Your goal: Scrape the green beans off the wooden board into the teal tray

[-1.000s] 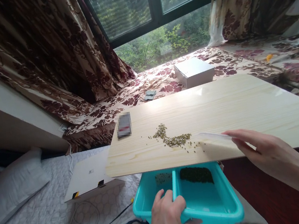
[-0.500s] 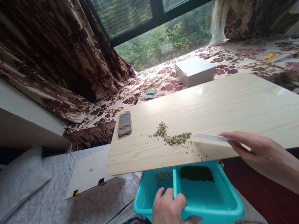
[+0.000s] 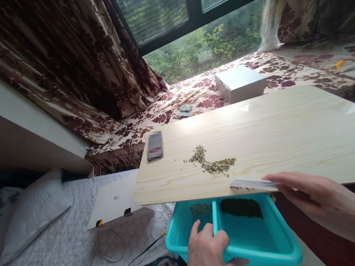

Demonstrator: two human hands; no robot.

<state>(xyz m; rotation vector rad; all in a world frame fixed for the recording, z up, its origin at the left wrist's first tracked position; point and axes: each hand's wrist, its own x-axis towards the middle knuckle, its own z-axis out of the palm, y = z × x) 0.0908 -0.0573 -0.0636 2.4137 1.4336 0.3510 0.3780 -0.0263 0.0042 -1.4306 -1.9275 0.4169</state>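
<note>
My right hand pinches a thin, flat, translucent plastic piece. Its edge rests at the near edge of the wooden tabletop, with a few small green beans along it. The main scatter of beans lies farther in on the board. Below the edge is a teal two-part bin. My left hand is closed on its near rim by the divider; the thumb is partly hidden. Dark green beans are heaped in the right compartment, and sparse beans lie in the left one.
On the light wooden tabletop, a grey packet lies at the left end. A silver-white box and a small folded cloth sit on the window ledge behind. A white carton and cables occupy the bed at left.
My right hand has drawn the plastic piece toward the tabletop's near edge, carrying stray beans along. My left hand keeps its hold on the bin. The whole view has shifted slightly.
</note>
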